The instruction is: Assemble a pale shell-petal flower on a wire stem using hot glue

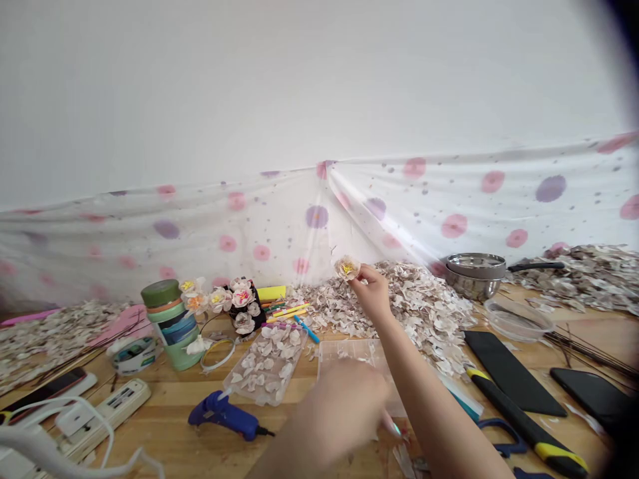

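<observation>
My right hand (370, 290) is raised at the middle, pinching a handmade flower (347, 268) with pale petals and a yellow centre. Lower down and closer to me, my left hand (344, 409) is smeared by motion, so its fingers cannot be made out. A small light-blue tip (397, 430) shows just beyond its right side; whether the hand holds it is unclear. Partly covered by my left hand is a clear compartment tray (327, 352). Left of it, another clear tray (239, 379) holds loose petals. Behind the right hand lies a heap of pale petals (429, 313).
A blue glue gun (224, 414), green bottle (172, 322) and power strip (120, 409) stand left. Finished flowers (242, 296) sit behind. On the right are metal bowls (474, 276), a black slab (514, 372), a black-yellow handled tool (524, 419) and scissors (504, 436).
</observation>
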### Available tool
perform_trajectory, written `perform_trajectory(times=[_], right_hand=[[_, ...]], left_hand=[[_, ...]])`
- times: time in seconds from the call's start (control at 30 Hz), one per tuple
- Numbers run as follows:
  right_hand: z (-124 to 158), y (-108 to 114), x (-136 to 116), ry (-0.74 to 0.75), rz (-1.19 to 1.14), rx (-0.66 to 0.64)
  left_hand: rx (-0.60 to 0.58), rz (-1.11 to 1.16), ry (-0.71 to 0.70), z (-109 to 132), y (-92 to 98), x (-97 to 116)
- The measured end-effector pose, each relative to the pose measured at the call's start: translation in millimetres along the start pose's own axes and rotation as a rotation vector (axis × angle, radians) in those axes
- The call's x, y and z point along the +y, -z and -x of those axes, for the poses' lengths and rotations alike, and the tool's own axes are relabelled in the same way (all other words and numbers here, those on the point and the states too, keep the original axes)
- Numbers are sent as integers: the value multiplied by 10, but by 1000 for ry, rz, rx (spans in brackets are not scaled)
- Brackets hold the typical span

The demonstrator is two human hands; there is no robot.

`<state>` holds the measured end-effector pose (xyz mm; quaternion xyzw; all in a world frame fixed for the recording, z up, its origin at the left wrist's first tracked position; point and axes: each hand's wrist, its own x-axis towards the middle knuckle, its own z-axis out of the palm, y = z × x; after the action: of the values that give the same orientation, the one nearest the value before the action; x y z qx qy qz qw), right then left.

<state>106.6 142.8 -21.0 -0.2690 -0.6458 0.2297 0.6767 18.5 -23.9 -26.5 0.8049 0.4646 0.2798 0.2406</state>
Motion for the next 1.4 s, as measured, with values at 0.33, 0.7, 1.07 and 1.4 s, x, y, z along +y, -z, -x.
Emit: perform_trajectory(times=[0.33, 0.7, 1.07, 1.4], right_hand=[[14, -61, -175, -264, -197, -147], [203, -223, -581, -147, -377, -315], [271, -162, -727, 311, -367, -312], [275, -143, -679, 385, -575, -459]], left_hand=[[694, 58, 17, -143, 873, -457], [533, 411, -145, -235, 764, -451], [797, 735, -297, -248, 777, -410], [694, 833, -152, -217, 663, -214]])
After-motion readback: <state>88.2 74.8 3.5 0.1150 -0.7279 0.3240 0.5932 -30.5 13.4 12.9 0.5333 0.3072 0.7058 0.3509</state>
